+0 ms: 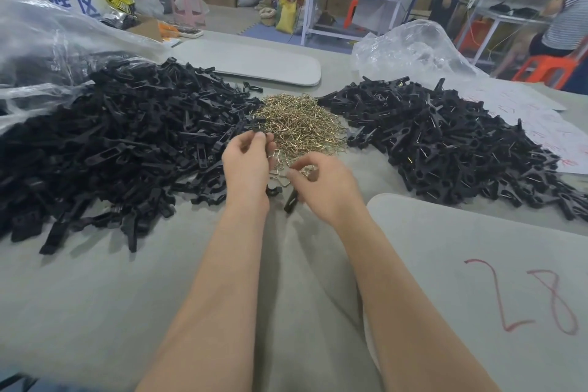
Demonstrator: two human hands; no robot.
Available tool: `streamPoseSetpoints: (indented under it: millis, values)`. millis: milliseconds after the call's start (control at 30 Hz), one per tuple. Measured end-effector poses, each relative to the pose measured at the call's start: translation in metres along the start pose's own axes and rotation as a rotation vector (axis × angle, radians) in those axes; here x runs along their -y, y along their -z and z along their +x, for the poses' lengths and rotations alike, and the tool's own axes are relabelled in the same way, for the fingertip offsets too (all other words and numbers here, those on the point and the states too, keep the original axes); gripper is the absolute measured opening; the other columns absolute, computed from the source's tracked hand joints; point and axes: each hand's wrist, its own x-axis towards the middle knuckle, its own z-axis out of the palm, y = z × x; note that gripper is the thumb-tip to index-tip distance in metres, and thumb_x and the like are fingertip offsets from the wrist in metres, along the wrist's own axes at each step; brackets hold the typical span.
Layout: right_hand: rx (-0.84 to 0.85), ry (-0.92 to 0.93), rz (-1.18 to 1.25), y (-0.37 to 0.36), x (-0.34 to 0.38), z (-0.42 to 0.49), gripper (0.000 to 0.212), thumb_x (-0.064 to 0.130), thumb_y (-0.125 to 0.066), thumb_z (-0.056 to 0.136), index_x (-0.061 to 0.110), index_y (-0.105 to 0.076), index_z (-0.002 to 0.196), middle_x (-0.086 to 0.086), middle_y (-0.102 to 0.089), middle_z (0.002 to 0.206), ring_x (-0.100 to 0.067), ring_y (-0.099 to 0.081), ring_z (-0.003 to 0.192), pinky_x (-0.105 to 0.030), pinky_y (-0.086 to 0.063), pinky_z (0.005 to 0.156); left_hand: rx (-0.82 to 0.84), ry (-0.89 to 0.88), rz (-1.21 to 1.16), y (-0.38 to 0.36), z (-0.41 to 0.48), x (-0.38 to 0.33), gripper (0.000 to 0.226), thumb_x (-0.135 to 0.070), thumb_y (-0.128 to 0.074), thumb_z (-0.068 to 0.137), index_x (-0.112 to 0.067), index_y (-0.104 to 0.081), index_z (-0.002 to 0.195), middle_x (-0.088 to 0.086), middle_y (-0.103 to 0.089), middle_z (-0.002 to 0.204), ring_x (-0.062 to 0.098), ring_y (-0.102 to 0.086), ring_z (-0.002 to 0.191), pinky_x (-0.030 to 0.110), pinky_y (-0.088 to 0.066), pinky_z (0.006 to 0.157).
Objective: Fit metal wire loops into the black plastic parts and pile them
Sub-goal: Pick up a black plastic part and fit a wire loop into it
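Left hand [246, 165] curled, pinching black part [258, 124] at near edge of wire pile [299, 118], right hand [323, 184] beside, pinching wire loop [281, 180], open table [222, 264] nearer.

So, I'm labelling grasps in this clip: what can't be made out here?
Head view only.
What the left hand pinches: its curled fingers cover it.
Whether the right hand holds anything: its fingertips blur into the wire pile.
Far end of the left black pile: under the clear plastic bag.
Side of the right black pile: cut by the frame edge.
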Motion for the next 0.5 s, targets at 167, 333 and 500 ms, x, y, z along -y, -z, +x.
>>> streamPoseSetpoints:
  millis: [167,333,500]
  values:
    - [0.127,-0.010,-0.364,-0.011,0.000,-0.006,0.030,0.028,-0.061,0.084,0.021,-0.058,0.114,-0.002,-0.065,0.105,-0.024,-0.059,0.098,-0.028,-0.039,0.073,0.014,-0.022,0.027,-0.004,-0.001,0.003,0.015,-0.009,-0.049,0.097,-0.010,-0.056,0.110,-0.003,-0.065,0.086,0.003,-0.059,0.074,0.019,-0.048,0.070]
    - [0.026,0.036,-0.419,-0.015,0.002,-0.005,0.020,0.015,-0.050,0.086,0.018,-0.060,0.104,-0.007,-0.061,0.108,-0.029,-0.057,0.101,-0.029,-0.033,0.069,0.079,-0.024,0.145,-0.003,0.000,0.007,0.017,-0.011,-0.053,0.095,-0.012,-0.056,0.111,0.000,-0.068,0.095,0.007,-0.060,0.083,0.021,-0.046,0.074]
    - [-0.109,0.046,0.005,-0.002,-0.003,0.002,0.018,0.013,-0.057,0.090,0.016,-0.052,0.106,0.003,-0.061,0.092,-0.020,-0.058,0.089,-0.025,-0.041,0.073,0.138,-0.023,0.173,-0.003,0.001,0.011,0.007,-0.010,-0.056,0.093,-0.016,-0.059,0.097,0.006,-0.067,0.095,0.013,-0.057,0.082,0.029,-0.047,0.082]
